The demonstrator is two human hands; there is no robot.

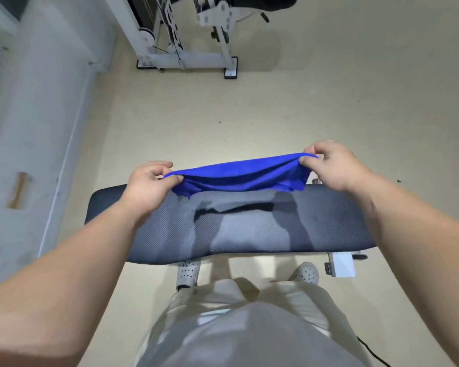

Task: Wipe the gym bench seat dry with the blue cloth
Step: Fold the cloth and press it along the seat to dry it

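A blue cloth (240, 174) hangs stretched between both my hands, just above the far edge of the bench seat (316, 223). My left hand (150, 185) pinches its left corner and my right hand (331, 165) pinches its right corner. The cloth sags in the middle and its lower fold hangs close over the seat's far edge; whether it touches I cannot tell. The seat is a long black textured pad lying across the view, with shiny patches in its middle.
A white gym machine frame (186, 59) stands on the beige floor beyond the bench. A pale wall (37, 115) runs along the left. My shoes (187, 272) show under the bench's near edge, beside a white bench foot (342, 266).
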